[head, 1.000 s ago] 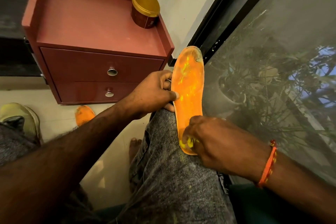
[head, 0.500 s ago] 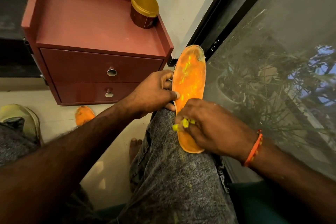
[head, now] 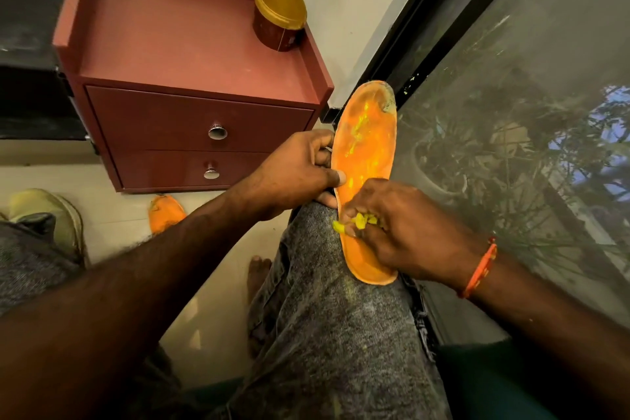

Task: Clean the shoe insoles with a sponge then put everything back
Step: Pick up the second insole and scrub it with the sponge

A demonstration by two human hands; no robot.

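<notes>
An orange insole [head: 366, 147] with yellow smears and a dirty toe end lies lengthwise on my right knee. My left hand [head: 296, 170] pinches its left edge, thumb on top. My right hand [head: 405, 232] presses a small crumpled yellow sponge [head: 358, 222] against the lower half of the insole, fingers closed around it. A second orange insole [head: 165, 213] lies on the floor below the cabinet, partly hidden by my left forearm. A pale green shoe [head: 51, 218] stands at the far left on the floor.
A dark red two-drawer cabinet [head: 191, 133] stands ahead with a gold-lidded round tin [head: 279, 15] on its top. A dark-framed glass pane [head: 511, 147] runs along the right. My bare foot [head: 257, 274] rests on the pale floor.
My right hand with the sponge has slid up the insole from the heel end to its middle. The left hand keeps the same hold.
</notes>
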